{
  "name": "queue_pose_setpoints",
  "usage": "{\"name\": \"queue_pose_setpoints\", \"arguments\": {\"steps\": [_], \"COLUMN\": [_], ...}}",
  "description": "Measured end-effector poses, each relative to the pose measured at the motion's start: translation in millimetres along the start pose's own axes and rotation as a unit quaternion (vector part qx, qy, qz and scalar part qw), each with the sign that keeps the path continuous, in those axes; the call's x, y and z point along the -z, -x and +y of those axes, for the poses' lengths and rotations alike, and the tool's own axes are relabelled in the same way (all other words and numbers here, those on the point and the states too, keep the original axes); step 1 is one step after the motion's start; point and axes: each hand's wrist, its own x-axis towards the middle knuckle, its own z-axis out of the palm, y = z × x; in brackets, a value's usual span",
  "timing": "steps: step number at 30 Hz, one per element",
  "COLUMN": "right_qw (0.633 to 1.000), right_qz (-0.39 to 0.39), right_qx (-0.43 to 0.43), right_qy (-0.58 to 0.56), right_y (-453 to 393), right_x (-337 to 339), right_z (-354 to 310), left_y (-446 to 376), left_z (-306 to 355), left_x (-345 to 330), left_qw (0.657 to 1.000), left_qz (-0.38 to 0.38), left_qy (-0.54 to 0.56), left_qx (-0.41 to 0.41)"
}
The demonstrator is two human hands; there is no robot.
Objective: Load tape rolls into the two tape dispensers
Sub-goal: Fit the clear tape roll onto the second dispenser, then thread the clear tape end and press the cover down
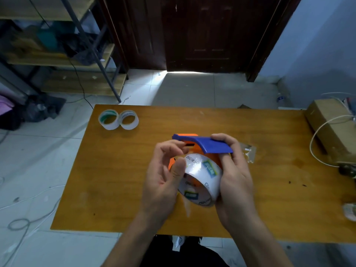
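Observation:
An orange and blue tape dispenser [210,144] is held above the middle of the wooden table [119,182]. A clear tape roll [200,180] with printed labels sits in it. My right hand [235,174] grips the dispenser from the right, fingers wrapped around the blue handle and the roll. My left hand [163,176] is at the roll's left side, thumb pressed on the tape's surface and fingers by the dispenser's front. Two white tape rolls [118,119] stand side by side at the table's far left corner. Only one dispenser is in view.
A crumpled clear wrapper [249,152] lies just right of the hands. A cardboard box [329,124] with white cables stands at the table's right edge. Shelving [63,54] is at the far left, a dark door [204,33] ahead, cables on the floor.

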Motion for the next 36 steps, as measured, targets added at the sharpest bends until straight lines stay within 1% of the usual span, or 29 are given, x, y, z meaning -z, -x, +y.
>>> {"name": "queue_pose_setpoints", "arguments": {"steps": [1, 3, 5, 7, 10, 11, 13, 15, 16, 17, 19, 20, 21, 22, 23, 24, 25, 26, 27, 29, 33, 36], "right_qw": [1.0, 0.999, 0.998, 0.998, 0.999, 0.999, 0.998, 0.995, 0.991, 0.985, 0.967, 0.962, 0.962, 0.966, 0.97, 0.973, 0.975, 0.975, 0.976, 0.977, 0.976, 0.976], "right_qz": [0.009, 0.022, 0.032, 0.025, -0.012, -0.025, -0.038, -0.05, -0.063, -0.082, -0.107, -0.108, -0.099, -0.084, -0.071, -0.064, -0.064, -0.066, -0.068, -0.072, -0.099, -0.11], "right_qx": [-0.014, -0.031, -0.034, -0.036, -0.037, -0.036, -0.043, -0.061, -0.074, -0.087, -0.106, -0.106, -0.103, -0.098, -0.093, -0.089, -0.085, -0.079, -0.074, -0.065, -0.051, -0.06], "right_qy": [-0.015, -0.033, -0.039, -0.033, -0.013, -0.009, -0.017, -0.057, -0.087, -0.125, -0.205, -0.226, -0.231, -0.224, -0.212, -0.202, -0.197, -0.195, -0.192, -0.19, -0.186, -0.18], "right_y": [2, 7, 9, 10, 13, 15, 16, 17, 16, 16, 15, 14, 11, 9, 7, 6, 6, 6, 7, 6, 5, 7], "right_x": [-1, -4, -2, 0, 0, -1, -2, 0, 2, 4, 11, 14, 17, 19, 20, 20, 20, 19, 18, 18, 16, 15], "right_z": [4, 11, 16, 15, 14, 14, 16, 18, 17, 16, 13, 10, 6, 3, 0, -3, -6, -8, -10, -11, -13, -15], "left_y": [4, 9, 8, 3, -5, -6, -5, -3, -4, -5, -5, -3, 0, 4, 9, 13, 17, 19, 22, 26, 24, 15], "left_z": [-6, -13, -18, -20, -22, -22, -24, -25, -23, -20, -13, -11, -10, -11, -13, -16, -20, -23, -26, -31, -32, -29], "left_x": [-8, -22, -27, -27, -26, -26, -25, -22, -19, -14, 3, 12, 21, 27, 30, 32, 33, 33, 34, 32, 29, 40], "left_qw": [0.997, 0.979, 0.962, 0.958, 0.96, 0.959, 0.955, 0.944, 0.94, 0.938, 0.929, 0.924, 0.928, 0.941, 0.959, 0.974, 0.983, 0.988, 0.99, 0.991, 0.987, 0.978], "left_qz": [0.053, 0.14, 0.193, 0.224, 0.247, 0.251, 0.254, 0.245, 0.226, 0.189, 0.073, 0.015, -0.017, -0.017, 0.01, 0.041, 0.052, 0.036, 0.005, -0.038, -0.006, -0.008], "left_qy": [-0.037, -0.127, -0.175, -0.169, -0.132, -0.128, -0.154, -0.219, -0.254, -0.288, -0.354, -0.363, -0.346, -0.311, -0.266, -0.22, -0.176, -0.138, -0.112, -0.099, -0.159, -0.203], "left_qx": [-0.034, -0.078, -0.08, -0.051, 0.016, 0.028, 0.024, -0.002, -0.016, -0.03, -0.084, -0.12, -0.14, -0.131, -0.097, -0.044, 0.015, 0.062, 0.088, 0.077, 0.0, -0.039]}}
